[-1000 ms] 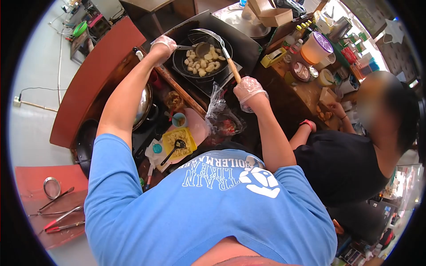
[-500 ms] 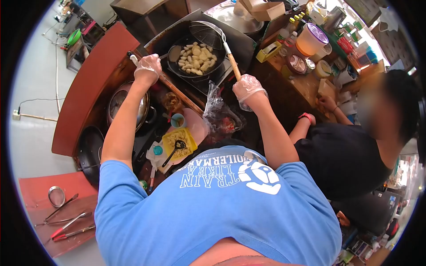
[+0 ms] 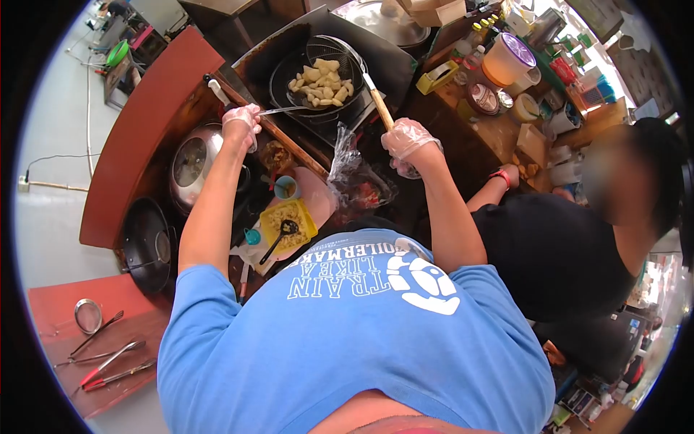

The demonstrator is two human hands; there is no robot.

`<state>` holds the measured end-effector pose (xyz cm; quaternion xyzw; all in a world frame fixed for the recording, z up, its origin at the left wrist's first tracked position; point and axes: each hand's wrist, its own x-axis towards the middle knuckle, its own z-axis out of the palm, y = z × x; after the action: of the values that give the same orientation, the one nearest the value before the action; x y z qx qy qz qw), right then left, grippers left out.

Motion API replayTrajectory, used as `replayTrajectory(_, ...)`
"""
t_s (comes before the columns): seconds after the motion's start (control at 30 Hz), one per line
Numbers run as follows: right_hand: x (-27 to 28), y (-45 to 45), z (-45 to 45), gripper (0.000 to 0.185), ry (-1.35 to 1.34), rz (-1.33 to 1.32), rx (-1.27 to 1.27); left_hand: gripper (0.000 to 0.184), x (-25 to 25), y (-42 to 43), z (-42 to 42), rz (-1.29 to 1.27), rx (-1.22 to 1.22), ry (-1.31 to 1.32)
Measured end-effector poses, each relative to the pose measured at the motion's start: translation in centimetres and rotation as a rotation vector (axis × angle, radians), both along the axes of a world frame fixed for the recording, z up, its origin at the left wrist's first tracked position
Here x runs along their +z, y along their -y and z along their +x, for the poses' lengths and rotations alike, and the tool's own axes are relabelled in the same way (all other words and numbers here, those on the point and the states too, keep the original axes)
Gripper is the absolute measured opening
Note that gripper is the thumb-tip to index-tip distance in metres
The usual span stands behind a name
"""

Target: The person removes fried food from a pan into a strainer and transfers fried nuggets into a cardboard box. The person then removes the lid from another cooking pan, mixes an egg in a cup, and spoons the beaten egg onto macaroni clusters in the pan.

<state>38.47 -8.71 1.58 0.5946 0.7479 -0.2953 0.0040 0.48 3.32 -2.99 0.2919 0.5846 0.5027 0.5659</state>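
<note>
Left of the wok (image 3: 276, 98), at the far edge, red-handled tongs (image 3: 110, 363) lie flat, in easy reach I judge. Nearer the wok on that side: a black pan (image 3: 136, 253), then a lidded pot (image 3: 194, 163), probably parked there to free the burner.

Left hand (image 3: 242, 124), gloved, left of the wok: I read the fingers as curled round a long-handled metal utensil (image 3: 283, 111). Its shaft crosses the wok's near-left rim; the working end is hidden by food, so "ladle" is only my guess. The grip sits well back, likely to spare the hand the heat.

Near side of the wok: a yellow tray (image 3: 312, 230) of crumbly food with a black slotted spoon (image 3: 288, 228) left in it, presumably for scooping.

Pale chunks (image 3: 325, 84) are heaped in the wok; I cannot tell whether some sit on the skimmer (image 3: 378, 101). Its mesh is at the wok's far side, perhaps braced there.

Right hand (image 3: 410, 145), gloved, near-right of the wok: fingers wrapped round the skimmer's wooden handle, low, for reach I think.

Farther right of the wok, a purple-lidded tub (image 3: 504, 61) stands on the tabletop (image 3: 486, 129).
</note>
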Motion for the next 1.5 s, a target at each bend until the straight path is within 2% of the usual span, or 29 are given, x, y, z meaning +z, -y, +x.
replayTrajectory(0.17,-0.9,0.2,0.8,0.016,-0.278,-0.114,-0.27,0.011,0.2,1.8,0.4,0.096,0.015,-0.04)
replayTrajectory(0.23,0.0,0.3,0.7,0.015,-0.239,-0.123,-0.302,0.012,0.6,2.5,0.6,0.133,0.0,-0.062)
replayTrajectory(0.3,1.1,0.7,0.5,0.015,-0.209,-0.097,-0.303,0.015,1.5,3.2,0.9,0.22,0.042,-0.293)
replayTrajectory(0.4,0.7,0.8,0.7,0.017,-0.218,-0.059,-0.263,0.018,1.9,2.8,0.4,0.302,0.033,-0.394)
replayTrajectory(0.43,0.5,0.7,0.6,0.017,-0.229,-0.054,-0.244,0.02,1.3,2.2,0.3,0.253,0.019,-0.41)
replayTrajectory(0.5,1.2,0.5,-0.2,0.017,-0.245,-0.096,-0.289,0.021,-3.2,-0.9,-0.6,0.455,-0.084,-1.105)
replayTrajectory(0.53,1.9,0.5,-0.6,0.017,-0.247,-0.118,-0.32,0.022,-3.0,-1.0,0.3,0.47,-0.081,-1.198)
replayTrajectory(0.63,3.7,0.9,-1.3,0.016,-0.286,-0.182,-0.425,0.025,-1.7,-0.3,3.5,0.403,-0.053,-1.07)
replayTrajectory(0.73,4.1,1.0,-1.1,0.016,-0.335,-0.212,-0.522,0.025,-2.3,-0.4,3.2,0.315,0.014,-0.879)
replayTrajectory(0.93,6.3,2.2,-0.9,0.016,-0.459,-0.247,-0.588,0.021,-4.1,-0.7,1.2,0.393,0.067,-0.744)
replayTrajectory(1.0,5.8,2.0,-1.0,0.016,-0.433,-0.252,-0.565,0.019,-2.8,-0.2,1.7,0.435,0.096,-0.731)
replayTrajectory(1.1,5.6,2.2,-0.7,0.017,-0.444,-0.234,-0.543,0.018,-1.6,0.9,1.8,0.288,0.174,-0.232)
replayTrajectory(1.27,4.3,1.7,0.0,0.017,-0.451,-0.16,-0.434,0.017,-0.8,2.5,0.2,0.23,0.176,-0.174)
replayTrajectory(1.33,6.2,2.0,-0.5,0.015,-0.573,-0.257,-0.62,0.012,-0.2,2.9,0.3,0.255,0.244,-0.11)
replayTrajectory(1.5,4.9,1.7,-0.4,0.016,-0.713,-0.268,-0.662,0.016,0.7,3.0,0.5,0.25,0.245,-0.035)
